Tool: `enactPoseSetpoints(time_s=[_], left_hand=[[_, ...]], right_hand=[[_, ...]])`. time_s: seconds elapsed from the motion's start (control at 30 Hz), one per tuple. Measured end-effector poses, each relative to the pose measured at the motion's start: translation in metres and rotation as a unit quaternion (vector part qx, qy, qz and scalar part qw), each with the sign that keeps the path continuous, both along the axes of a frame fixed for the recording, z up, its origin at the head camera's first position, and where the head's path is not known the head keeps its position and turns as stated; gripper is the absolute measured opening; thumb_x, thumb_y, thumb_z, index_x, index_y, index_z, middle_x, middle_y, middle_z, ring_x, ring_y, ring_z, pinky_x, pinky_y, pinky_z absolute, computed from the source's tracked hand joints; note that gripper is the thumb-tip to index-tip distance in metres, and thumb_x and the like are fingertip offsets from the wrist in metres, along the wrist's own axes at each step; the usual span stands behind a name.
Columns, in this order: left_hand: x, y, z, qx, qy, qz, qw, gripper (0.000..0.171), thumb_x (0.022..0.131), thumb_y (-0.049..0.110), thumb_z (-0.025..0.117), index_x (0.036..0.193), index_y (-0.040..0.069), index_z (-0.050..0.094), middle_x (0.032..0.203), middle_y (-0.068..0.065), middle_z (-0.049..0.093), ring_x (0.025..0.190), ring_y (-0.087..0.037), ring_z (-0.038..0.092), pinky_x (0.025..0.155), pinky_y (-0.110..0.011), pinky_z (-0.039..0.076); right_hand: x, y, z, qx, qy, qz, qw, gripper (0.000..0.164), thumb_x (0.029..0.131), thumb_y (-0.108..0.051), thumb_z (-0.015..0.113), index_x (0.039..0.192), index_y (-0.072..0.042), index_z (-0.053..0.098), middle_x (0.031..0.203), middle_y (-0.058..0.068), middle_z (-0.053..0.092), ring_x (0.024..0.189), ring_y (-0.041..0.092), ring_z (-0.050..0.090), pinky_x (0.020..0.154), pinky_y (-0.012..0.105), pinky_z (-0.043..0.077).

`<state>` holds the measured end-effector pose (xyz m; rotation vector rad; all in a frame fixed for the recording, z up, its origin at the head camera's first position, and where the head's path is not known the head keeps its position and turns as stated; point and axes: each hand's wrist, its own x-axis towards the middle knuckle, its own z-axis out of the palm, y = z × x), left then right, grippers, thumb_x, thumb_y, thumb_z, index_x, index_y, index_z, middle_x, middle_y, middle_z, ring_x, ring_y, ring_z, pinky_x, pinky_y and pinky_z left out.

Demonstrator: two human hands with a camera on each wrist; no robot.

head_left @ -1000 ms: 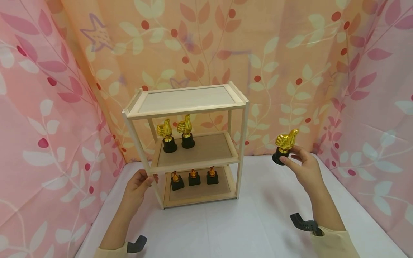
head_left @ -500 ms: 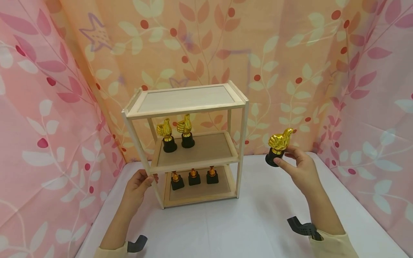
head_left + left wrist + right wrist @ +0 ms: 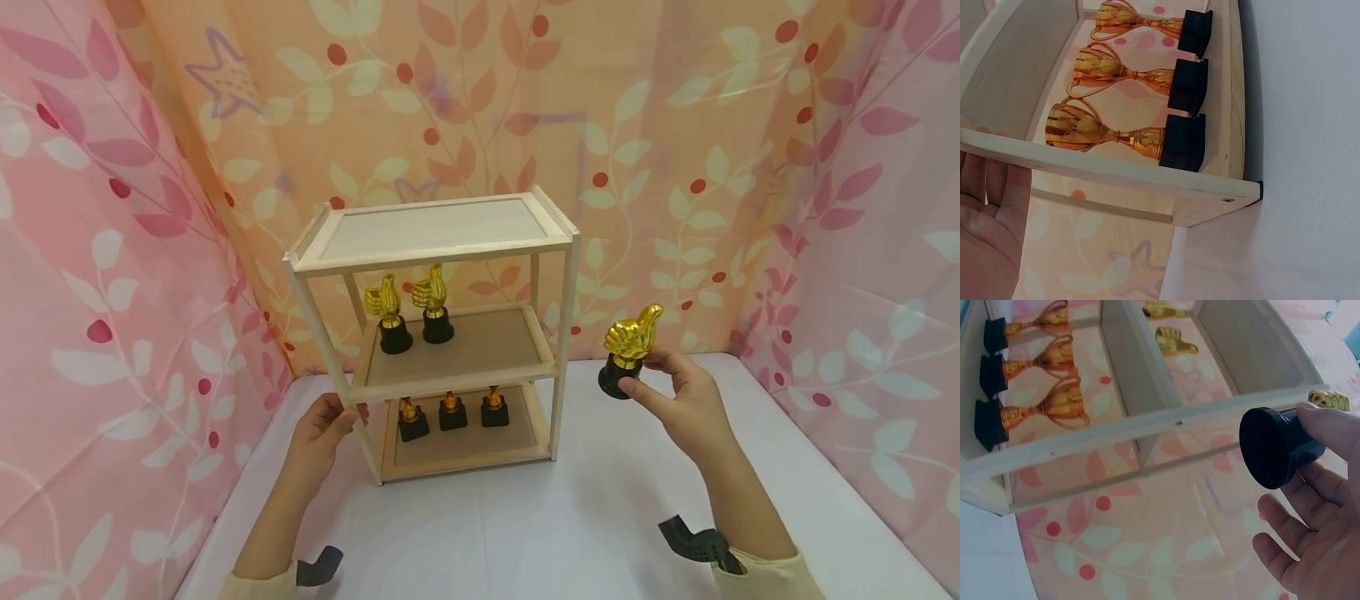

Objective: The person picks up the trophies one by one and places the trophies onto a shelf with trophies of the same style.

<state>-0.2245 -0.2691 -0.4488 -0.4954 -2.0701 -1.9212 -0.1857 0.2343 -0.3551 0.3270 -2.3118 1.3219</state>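
Note:
My right hand (image 3: 686, 408) holds a golden thumbs-up trophy (image 3: 632, 335) by its black base (image 3: 1279, 447), thumb on one side and fingers on the other. It hangs in the air right of a pale wooden three-tier shelf (image 3: 453, 390). With my left hand (image 3: 318, 437) I grip the shelf's left front post; in the left wrist view its fingers (image 3: 1007, 194) pass behind that post. Two similar thumbs-up trophies (image 3: 386, 312) stand at the left of the middle tier. Three golden cup trophies (image 3: 1104, 134) on black bases stand in a row on the bottom tier.
The shelf stands on a white-covered table (image 3: 480, 533). Floral cloth (image 3: 675, 125) hangs behind and along both sides. A dark curved piece sits at each wrist, near the cream sleeves (image 3: 765, 575).
My right hand has carried the thumbs-up trophy left, nearer the shelf, and slightly lower. The left hand and the shelf stay where they were.

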Motion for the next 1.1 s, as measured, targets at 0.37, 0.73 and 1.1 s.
enactPoseSetpoints(time_s=[0.37,0.73,1.1], left_hand=[[0.002,-0.002,0.001,0.000,-0.001,0.006,1.0000,0.018,0.104,0.004,0.057,0.111,-0.010,0.049,0.101,0.002,0.073,0.098,-0.007,0.069,0.090,-0.020,0.056],[0.002,0.000,0.000,-0.024,-0.006,0.010,0.9996,0.024,0.105,0.008,0.056,0.116,-0.012,0.048,0.103,-0.004,0.071,0.099,-0.012,0.069,0.089,-0.020,0.056],[0.000,0.001,-0.001,-0.014,-0.012,0.013,0.9997,0.021,0.105,0.009,0.057,0.113,-0.009,0.049,0.102,0.003,0.072,0.097,-0.008,0.068,0.088,-0.020,0.056]], right_hand=[[0.005,-0.022,-0.004,-0.005,0.026,0.047,0.999,0.039,0.088,-0.015,0.083,0.122,-0.008,0.065,0.114,0.002,0.068,0.114,0.010,0.053,0.107,0.065,0.038],[0.017,-0.038,0.002,-0.007,0.036,0.050,0.998,0.042,0.086,-0.011,0.083,0.125,-0.011,0.065,0.115,-0.005,0.069,0.114,0.010,0.055,0.105,0.036,0.041],[0.018,-0.066,0.014,-0.013,0.059,0.079,0.995,0.042,0.084,-0.012,0.086,0.121,-0.013,0.067,0.113,-0.002,0.071,0.112,0.021,0.058,0.100,0.053,0.042]])
